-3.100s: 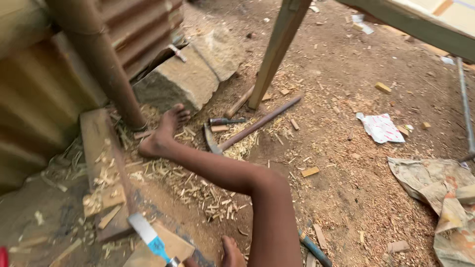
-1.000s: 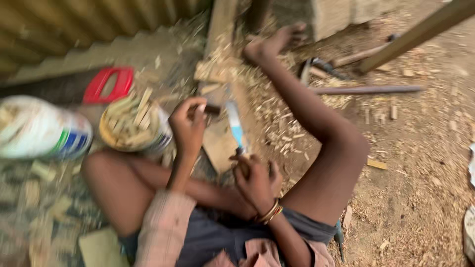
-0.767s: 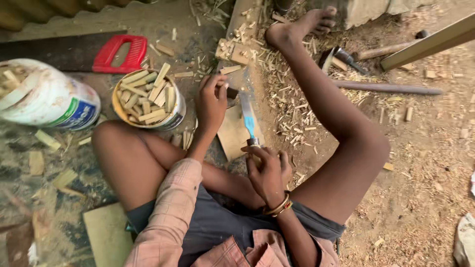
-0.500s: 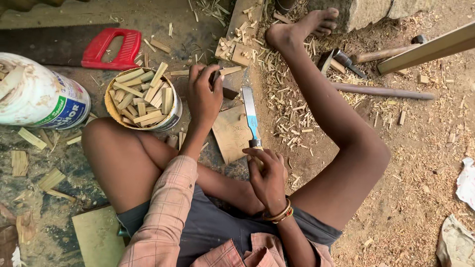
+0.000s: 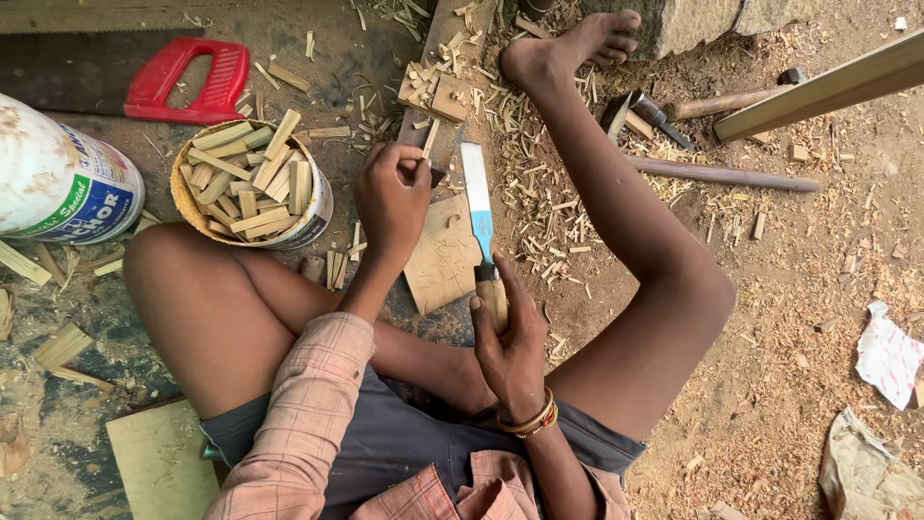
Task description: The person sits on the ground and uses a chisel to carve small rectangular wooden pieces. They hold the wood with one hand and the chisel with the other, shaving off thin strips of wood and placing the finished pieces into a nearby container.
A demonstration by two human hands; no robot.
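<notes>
I sit on the ground with my legs spread. My right hand (image 5: 507, 339) grips the wooden handle of a broad chisel (image 5: 477, 206) with a blue-taped blade pointing away from me. My left hand (image 5: 392, 195) pinches a small thin wood strip (image 5: 430, 140) upright on a flat wooden block (image 5: 445, 255), just left of the blade. The blade tip lies close beside the strip. A long plank (image 5: 435, 58) with wood chips on it runs away beyond the block.
A round tin (image 5: 252, 185) full of cut wood strips stands to the left, next to a white plastic tub (image 5: 60, 185) and a red-handled saw (image 5: 183, 79). A hammer (image 5: 654, 111), sticks and shavings lie by my right foot (image 5: 576, 46). A wooden board (image 5: 162, 460) lies near left.
The view swung from the far plank and foot down to my lap. Both hands came into sight, and the chisel blade shifted slightly right of the left hand's strip.
</notes>
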